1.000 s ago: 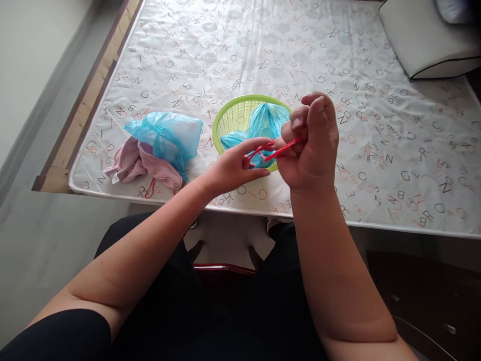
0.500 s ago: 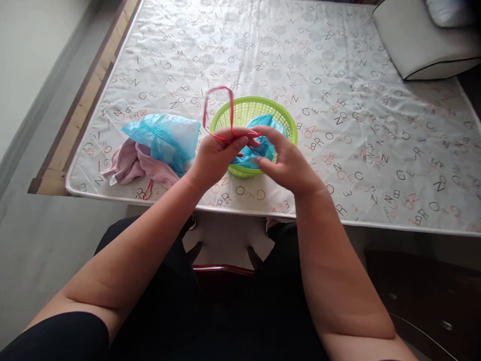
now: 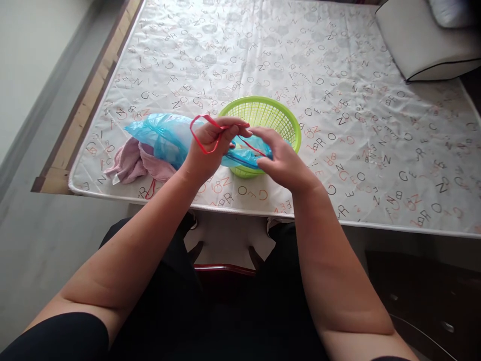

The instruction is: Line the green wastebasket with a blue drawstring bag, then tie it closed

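My left hand (image 3: 210,145) is closed on a thin red string (image 3: 193,134), and a loop of it hangs over the back of the hand. From those fingers the string slants down to the thumb of my right hand (image 3: 283,163). That hand is closed on the stretched edge of a blue plastic bag (image 3: 244,156), beside the string. The bag lies between both hands, over the front of a green plastic basket (image 3: 295,131). Part of the bag is hidden by my fingers.
Left of the basket, a filled, tied blue plastic bag (image 3: 160,133) rests against a pink cloth (image 3: 126,160). Another red string (image 3: 151,189) lies at the table's front edge. A letter-patterned cover (image 3: 361,150) spans the table. A white, black-edged object (image 3: 424,45) stands back right.
The red loop has dropped from standing upright to lying over my left hand. The blue bag has been drawn out taut between my hands, toward the basket's front. My hands have moved slightly apart.
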Demonstrator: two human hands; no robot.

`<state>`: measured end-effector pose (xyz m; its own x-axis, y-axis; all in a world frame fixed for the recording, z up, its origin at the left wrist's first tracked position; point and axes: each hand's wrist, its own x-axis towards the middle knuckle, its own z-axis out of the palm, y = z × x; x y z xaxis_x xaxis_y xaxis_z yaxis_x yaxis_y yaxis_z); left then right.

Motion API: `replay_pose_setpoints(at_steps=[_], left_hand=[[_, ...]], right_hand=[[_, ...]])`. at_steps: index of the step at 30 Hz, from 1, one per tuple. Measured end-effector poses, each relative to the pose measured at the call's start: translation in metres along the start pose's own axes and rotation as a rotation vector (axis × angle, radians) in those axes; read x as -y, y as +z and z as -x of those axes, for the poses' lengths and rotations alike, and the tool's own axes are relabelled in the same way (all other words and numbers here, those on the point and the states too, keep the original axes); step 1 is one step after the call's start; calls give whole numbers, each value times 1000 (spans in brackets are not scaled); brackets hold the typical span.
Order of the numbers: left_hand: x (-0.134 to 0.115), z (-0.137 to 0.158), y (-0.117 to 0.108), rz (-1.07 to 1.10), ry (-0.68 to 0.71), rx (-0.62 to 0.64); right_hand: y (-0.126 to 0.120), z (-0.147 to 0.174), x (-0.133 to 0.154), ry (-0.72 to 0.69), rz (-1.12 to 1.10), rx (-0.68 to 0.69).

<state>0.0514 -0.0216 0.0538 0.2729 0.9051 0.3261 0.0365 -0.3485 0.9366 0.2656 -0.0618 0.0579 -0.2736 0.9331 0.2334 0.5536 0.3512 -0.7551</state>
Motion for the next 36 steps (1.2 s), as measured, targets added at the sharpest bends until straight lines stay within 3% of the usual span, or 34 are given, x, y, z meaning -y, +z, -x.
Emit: replay_pose_setpoints(at_steps=[6,10,12,15,17,19,22,25,30,36], left_hand=[[8,1,5,-13,-9,283],[19,4,8,-164,7,336],[22,6,10,-161,-36,390],[19,6,13,-19,-106,419],[17,5,13,33,-130,309],[17,3,11,31,-124,186],[18,0,7,29,-71,77],[14,0,7,15,-38,71],[-1,7,13,-29,-12,173],[-7,11,15,31,-121,334]], right_hand=[[15,-5,29,-177,24,-108],[26,-4,33,-219,-71,-140],[24,-2,34,-157,-255,-248],[9,-2,28,54,-654,-462],[-7,-4,16,183,-818,-558],[-22,-6,0,234,-815,-587],[-31,-7,-14,242,-757,-515],[-19,-5,-9,236,-659,-415],[9,-4,16,106,-446,-233],[13,-8,23,106,-455,-314]])
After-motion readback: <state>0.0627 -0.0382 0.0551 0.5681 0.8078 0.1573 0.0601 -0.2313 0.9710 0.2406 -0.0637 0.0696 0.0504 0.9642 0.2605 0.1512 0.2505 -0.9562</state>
